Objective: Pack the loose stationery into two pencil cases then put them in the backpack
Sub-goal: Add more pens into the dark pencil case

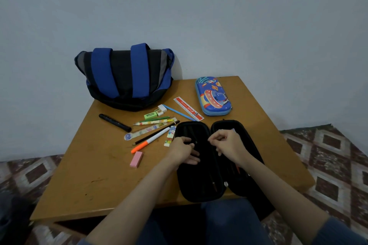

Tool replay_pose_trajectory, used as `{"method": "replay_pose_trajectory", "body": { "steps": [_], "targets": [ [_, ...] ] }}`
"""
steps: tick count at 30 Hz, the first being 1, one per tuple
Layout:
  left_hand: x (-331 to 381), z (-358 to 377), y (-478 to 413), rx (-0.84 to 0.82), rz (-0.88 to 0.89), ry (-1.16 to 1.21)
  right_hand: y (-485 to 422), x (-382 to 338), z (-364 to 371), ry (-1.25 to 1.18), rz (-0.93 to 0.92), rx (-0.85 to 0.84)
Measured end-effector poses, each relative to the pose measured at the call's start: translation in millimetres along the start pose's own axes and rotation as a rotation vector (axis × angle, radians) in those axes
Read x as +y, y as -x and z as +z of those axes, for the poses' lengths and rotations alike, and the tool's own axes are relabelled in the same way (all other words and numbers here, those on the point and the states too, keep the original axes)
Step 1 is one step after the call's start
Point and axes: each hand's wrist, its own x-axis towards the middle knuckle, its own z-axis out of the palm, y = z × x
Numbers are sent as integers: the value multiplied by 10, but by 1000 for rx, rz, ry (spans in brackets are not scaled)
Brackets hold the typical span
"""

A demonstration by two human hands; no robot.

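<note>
A black pencil case (199,183) lies open flat at the table's front, with a few pens in its two halves. My left hand (184,152) rests on the left half with its fingers stretched out. My right hand (227,145) hovers over the right half with its fingers curled and thumb meeting forefinger; whether it pinches anything is not visible. Loose stationery lies to the left: a black pen (114,122), an orange-and-white marker (149,141), a pink eraser (136,159), a patterned ruler (149,129), a red ruler (189,108) and a blue pencil (178,112). A closed blue space-print case (213,95) sits at the back right. The blue-and-black backpack (127,77) stands at the back left.
The wooden table (89,175) is low and stands against a pale wall. Small erasers (157,112) lie in front of the backpack. A patterned rug (328,155) covers the floor on both sides. My knees are under the table's front edge.
</note>
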Motion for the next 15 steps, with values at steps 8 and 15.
{"method": "replay_pose_trajectory", "body": {
  "steps": [8, 15],
  "targets": [
    [-28, 104, 68, -66, -41, 15, 15, 115, 5, 233, -66, 22],
    [-42, 150, 113, -53, -37, -55, 20, 105, 23, 281, -59, 7]
  ]
}}
